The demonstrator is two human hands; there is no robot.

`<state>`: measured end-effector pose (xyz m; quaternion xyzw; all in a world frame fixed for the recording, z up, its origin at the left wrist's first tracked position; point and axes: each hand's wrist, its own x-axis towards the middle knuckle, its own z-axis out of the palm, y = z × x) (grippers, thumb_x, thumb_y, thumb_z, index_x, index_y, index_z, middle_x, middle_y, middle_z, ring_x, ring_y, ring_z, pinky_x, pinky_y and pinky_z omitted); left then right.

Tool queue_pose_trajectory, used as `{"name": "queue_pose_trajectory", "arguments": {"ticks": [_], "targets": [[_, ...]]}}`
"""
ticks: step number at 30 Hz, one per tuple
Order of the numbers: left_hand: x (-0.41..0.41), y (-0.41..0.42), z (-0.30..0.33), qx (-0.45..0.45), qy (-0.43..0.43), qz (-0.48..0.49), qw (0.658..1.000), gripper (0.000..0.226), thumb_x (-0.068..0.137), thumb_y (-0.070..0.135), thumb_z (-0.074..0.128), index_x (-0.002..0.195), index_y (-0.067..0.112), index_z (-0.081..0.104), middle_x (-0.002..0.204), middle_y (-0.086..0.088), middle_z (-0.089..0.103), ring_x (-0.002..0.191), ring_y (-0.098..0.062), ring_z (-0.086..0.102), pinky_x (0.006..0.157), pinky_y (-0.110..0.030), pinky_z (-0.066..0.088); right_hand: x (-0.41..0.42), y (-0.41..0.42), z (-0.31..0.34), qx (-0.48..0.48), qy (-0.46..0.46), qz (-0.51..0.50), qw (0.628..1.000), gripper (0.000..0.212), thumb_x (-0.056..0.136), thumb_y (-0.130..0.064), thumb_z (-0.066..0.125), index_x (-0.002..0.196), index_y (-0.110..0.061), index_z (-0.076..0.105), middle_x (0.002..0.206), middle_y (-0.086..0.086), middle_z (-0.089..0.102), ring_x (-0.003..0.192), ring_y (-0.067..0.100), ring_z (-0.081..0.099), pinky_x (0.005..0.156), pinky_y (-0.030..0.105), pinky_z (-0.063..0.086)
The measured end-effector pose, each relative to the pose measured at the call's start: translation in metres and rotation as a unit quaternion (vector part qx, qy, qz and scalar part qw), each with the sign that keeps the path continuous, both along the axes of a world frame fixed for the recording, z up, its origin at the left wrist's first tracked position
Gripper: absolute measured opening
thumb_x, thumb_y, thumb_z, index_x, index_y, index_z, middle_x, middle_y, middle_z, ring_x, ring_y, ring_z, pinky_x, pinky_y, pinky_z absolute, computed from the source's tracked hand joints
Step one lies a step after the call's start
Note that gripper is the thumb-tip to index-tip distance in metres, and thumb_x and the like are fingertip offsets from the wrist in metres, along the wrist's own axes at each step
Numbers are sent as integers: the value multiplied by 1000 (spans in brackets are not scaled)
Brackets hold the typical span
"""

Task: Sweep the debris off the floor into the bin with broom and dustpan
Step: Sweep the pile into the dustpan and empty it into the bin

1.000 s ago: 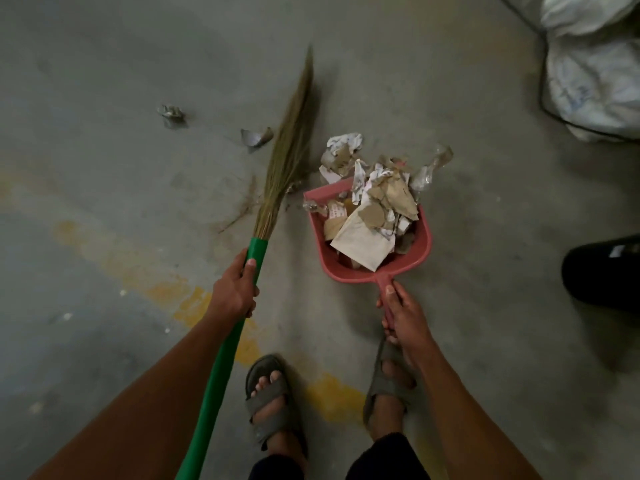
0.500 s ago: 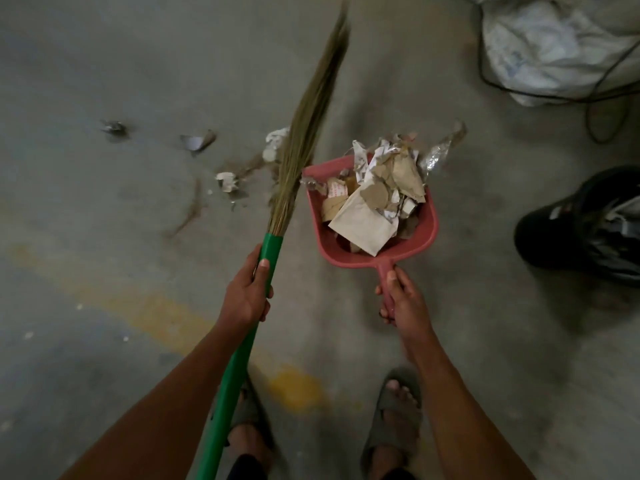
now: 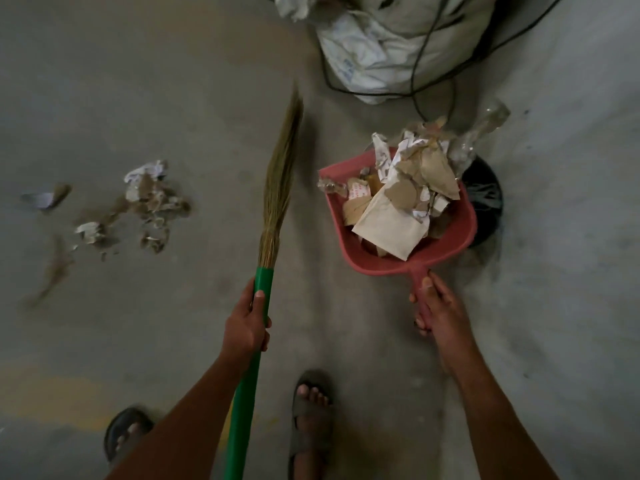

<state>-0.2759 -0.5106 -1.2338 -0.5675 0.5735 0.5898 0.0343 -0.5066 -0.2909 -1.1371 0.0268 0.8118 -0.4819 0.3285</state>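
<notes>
My left hand (image 3: 247, 325) grips the green handle of the broom (image 3: 278, 188), whose straw head points away from me, off the floor debris. My right hand (image 3: 437, 308) grips the handle of the red dustpan (image 3: 464, 233), held up and heaped with crumpled paper and cardboard scraps (image 3: 401, 199). The dustpan's far right edge overlaps the black bin (image 3: 486, 199), which shows only partly behind it. More debris (image 3: 152, 206), torn paper and dust, lies on the concrete floor to the left of the broom.
A big white sack (image 3: 374, 60) with black cables (image 3: 415, 95) looped over it sits at the top, just beyond the bin. My sandalled feet (image 3: 311, 420) stand at the bottom. A faded yellow floor marking (image 3: 52, 386) runs at lower left.
I have stepped toward the bin: the loaded dustpan moved right and now overlaps it. The broom lifted away from the leftover debris, which now lies farther left.
</notes>
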Motion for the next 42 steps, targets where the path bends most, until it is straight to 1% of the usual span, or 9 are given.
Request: {"name": "queue_pose_trajectory", "arguments": {"ticks": [5,11,16,21,24,28,31,35,42], "targets": [[-26,21,5,-5,-29,-70,997,52,112,45,40,163,38,31,87,-18,66,55,-21,57,45,-29,49,-40,45,19,28,56,-43,997,27,113,-32,50,131,-23,68,87,6,63,56,15,45,45,24,36],[-41,29,7,-13,-48,-103,993,50,112,44,41,161,43,32,88,-20,66,53,-22,57,43,-30,50,-78,78,26,144,134,-26,980,20,106,-52,51,114,-47,69,86,-4,71,71,19,62,70,41,51],[-44,29,2,-23,-63,-120,991,52,112,46,39,163,42,29,91,-19,67,57,-23,59,46,-33,53,-114,75,38,223,90,5,971,39,102,-60,48,93,-31,72,83,-5,73,75,24,66,78,44,53],[-44,32,1,-27,-71,-118,990,53,112,46,39,163,41,29,91,-19,67,57,-25,60,45,-32,52,-154,62,61,301,64,52,950,43,102,-51,55,79,-20,75,74,0,75,80,33,70,89,47,60],[-43,35,1,-27,-70,-119,990,53,112,46,40,164,40,30,89,-19,67,55,-24,59,46,-33,52,-176,49,80,340,71,81,934,41,98,-51,60,81,-18,79,57,-5,70,67,25,69,85,43,62],[-44,37,5,-30,-68,-122,990,53,112,46,40,163,40,30,89,-19,67,54,-24,60,44,-32,51,-198,28,106,407,87,147,898,41,89,-53,64,92,-15,78,82,8,77,75,31,73,84,42,61],[-46,37,8,-29,-66,-117,991,53,112,45,41,163,40,31,88,-19,67,53,-23,59,44,-32,51,-205,10,121,450,96,158,874,61,69,-59,62,109,-15,76,104,18,75,95,38,74,91,44,60],[-49,33,10,-29,-62,-111,992,53,111,46,42,163,41,31,88,-19,67,53,-23,59,44,-31,50,-203,-20,124,490,151,196,836,57,93,-50,65,139,-17,62,138,19,62,125,42,63,99,47,51],[-47,26,6,-28,-63,-113,991,53,112,45,42,163,41,28,90,-19,67,54,-22,58,42,-27,49,-198,-65,105,532,229,230,782,48,107,-31,52,147,-5,53,146,21,53,129,40,58,98,45,46]]}}
